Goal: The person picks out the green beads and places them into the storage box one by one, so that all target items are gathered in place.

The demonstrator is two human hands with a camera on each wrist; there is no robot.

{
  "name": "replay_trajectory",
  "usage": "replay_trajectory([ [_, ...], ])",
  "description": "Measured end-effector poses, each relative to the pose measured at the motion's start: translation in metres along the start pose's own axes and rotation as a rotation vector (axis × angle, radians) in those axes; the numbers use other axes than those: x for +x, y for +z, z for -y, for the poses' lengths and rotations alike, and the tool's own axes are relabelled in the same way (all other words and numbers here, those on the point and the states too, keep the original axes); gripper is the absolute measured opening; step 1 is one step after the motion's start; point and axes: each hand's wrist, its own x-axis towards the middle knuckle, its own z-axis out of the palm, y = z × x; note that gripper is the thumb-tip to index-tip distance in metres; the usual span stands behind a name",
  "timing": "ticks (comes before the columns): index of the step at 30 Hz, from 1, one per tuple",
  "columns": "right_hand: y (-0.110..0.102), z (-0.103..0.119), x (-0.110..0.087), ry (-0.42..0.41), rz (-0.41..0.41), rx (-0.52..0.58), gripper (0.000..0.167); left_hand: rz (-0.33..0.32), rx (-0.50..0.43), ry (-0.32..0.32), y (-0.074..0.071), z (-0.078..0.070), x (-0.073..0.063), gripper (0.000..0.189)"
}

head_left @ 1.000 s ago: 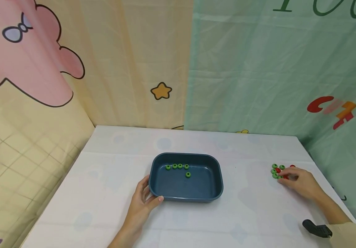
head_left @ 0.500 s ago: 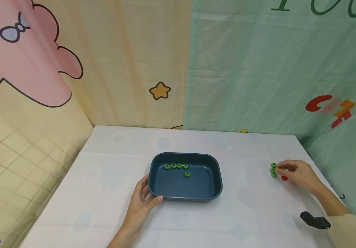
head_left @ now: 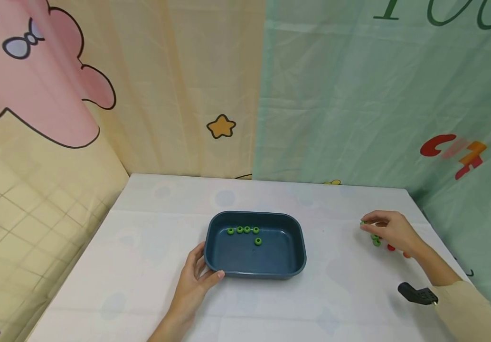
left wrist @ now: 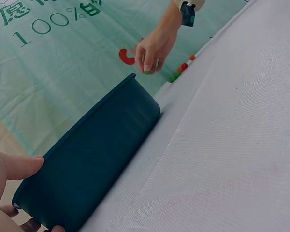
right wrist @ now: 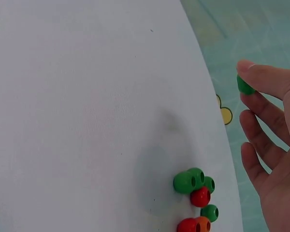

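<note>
- The person's left hand (head_left: 192, 285) grips a dark blue rectangular tray with rounded corners (head_left: 251, 261) at its near left corner, thumb over the rim and fingers against the outer side.
- The tray sits on a table covered with white cloth (head_left: 314, 308), around the middle of its width.
- Inside the tray, a loose row of four small round green beads (head_left: 247, 229) lies near the far wall; a single green bead (head_left: 258, 241) lies nearer the person.
- The person's right hand (head_left: 391, 230), well apart from the left, pinches one small green bead with a hole (right wrist: 245, 86) between thumb and index finger, raised above the cloth.
- Below that hand, at the right of the table, lies a group of holed beads: green beads (right wrist: 184, 182), red beads (right wrist: 200, 197) and a round orange bead (right wrist: 204, 224), several touching.
- A black device (head_left: 418, 294) shows at the cuff of the beige right sleeve (head_left: 467, 304).
- Behind the table hang a cream cloth with an orange star (head_left: 221, 126) and a pale green printed cloth (head_left: 335, 95).
</note>
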Motion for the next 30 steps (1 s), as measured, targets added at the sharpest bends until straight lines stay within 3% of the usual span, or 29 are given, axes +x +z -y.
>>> replay_trajectory([
  [9, 0.011, 0.023, 0.016, -0.106, 0.010, 0.001, 0.026, 0.004, -0.001, -0.004, 0.000, 0.000, 0.000, 0.091],
  [21, 0.033, 0.062, 0.043, -0.168, 0.070, 0.054, 0.024, 0.005, 0.001, -0.007, 0.000, -0.001, 0.000, 0.091],
  [30, 0.049, 0.090, 0.062, -0.283, 0.109, 0.112, 0.018, 0.013, 0.000, -0.005, -0.001, 0.000, 0.001, 0.090],
])
